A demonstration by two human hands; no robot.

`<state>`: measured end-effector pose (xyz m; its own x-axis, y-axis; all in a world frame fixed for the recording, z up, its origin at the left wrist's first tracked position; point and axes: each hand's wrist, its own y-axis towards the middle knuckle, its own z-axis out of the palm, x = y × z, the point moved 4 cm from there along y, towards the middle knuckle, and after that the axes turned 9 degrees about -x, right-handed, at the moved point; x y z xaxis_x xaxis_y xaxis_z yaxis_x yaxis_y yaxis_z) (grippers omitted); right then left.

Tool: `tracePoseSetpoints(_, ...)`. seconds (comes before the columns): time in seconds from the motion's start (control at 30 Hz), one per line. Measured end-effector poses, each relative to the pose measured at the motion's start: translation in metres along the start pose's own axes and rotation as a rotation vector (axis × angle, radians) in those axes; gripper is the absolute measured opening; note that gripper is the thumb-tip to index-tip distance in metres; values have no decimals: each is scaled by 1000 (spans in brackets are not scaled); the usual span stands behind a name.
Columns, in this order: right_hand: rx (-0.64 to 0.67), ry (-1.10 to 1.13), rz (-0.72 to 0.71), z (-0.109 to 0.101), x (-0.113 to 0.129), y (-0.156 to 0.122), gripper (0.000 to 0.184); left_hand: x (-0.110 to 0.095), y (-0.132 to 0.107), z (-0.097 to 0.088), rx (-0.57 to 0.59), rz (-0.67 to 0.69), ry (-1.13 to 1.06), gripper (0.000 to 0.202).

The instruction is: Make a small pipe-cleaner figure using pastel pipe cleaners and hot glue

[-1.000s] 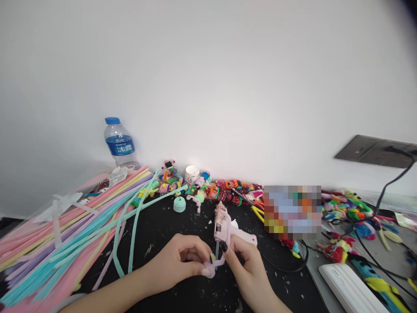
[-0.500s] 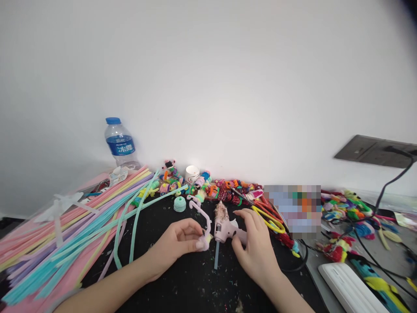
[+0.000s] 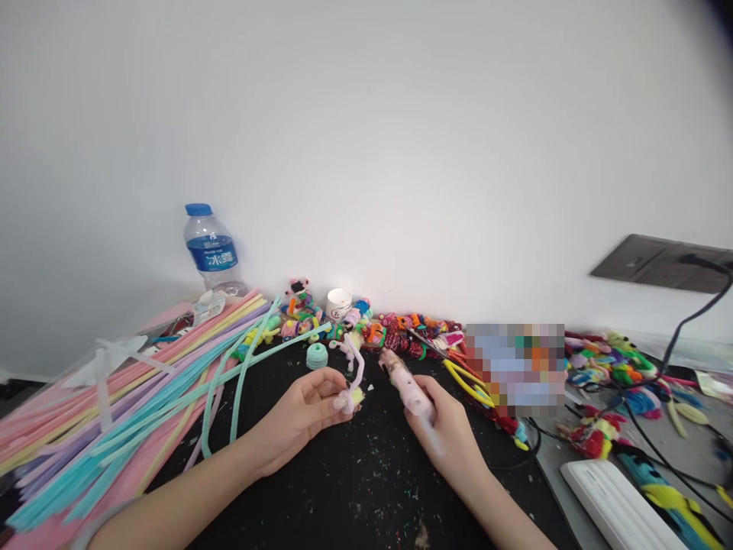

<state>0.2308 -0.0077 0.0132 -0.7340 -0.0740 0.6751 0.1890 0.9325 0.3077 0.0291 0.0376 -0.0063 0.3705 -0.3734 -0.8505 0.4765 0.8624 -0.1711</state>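
My left hand (image 3: pixel 306 412) pinches a small pale pink and yellow pipe-cleaner piece (image 3: pixel 349 399), from which a curved pink pipe cleaner sticks up. My right hand (image 3: pixel 443 420) is wrapped round the handle of a light pink glue gun (image 3: pixel 409 388). Its brown-stained nozzle points away and to the left, and a clear glue stick comes out of its back end, over my wrist. A gap of black mat lies between the glue gun and the piece. Beyond my left hand stands a mint-green coiled pipe-cleaner shape (image 3: pixel 317 356).
Bundled pastel pipe cleaners (image 3: pixel 172 397) spread on the left. A water bottle (image 3: pixel 211 252) and a white paper cup (image 3: pixel 338 304) stand near the wall. Several colourful figures (image 3: pixel 401 332) line the back. Yellow-handled scissors (image 3: pixel 466 383), a black cable (image 3: pixel 667 359) and a white box-shaped device (image 3: pixel 618 500) lie right.
My right hand has closed on the glue gun and lifted and tilted it, its nozzle now leaning left. My left hand has moved slightly up and left with the pink piece.
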Motion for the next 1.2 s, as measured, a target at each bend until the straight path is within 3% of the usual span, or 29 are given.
tracePoseSetpoints(0.1,-37,228,57,-1,-4,-1,22,-2,3,-4,-43,10,-14,11)
tracePoseSetpoints(0.2,-74,385,161,1,-12,-6,35,-5,5,-7,-87,21,-30,11)
tracePoseSetpoints(0.3,20,477,195,8,-13,-11,39,-6,5,-7,-97,12,-39,9)
tracePoseSetpoints(0.4,98,474,197,14,-11,-14,38,-6,4,-6,-89,10,-33,7)
tracePoseSetpoints(0.67,138,440,119,16,-5,-16,29,-3,3,-4,-74,-5,2,11)
tracePoseSetpoints(0.9,138,525,46,11,9,-13,25,-5,2,-2,-77,0,8,12)
tracePoseSetpoints(1.2,128,512,48,11,8,-13,26,-5,2,-3,-77,3,9,11)
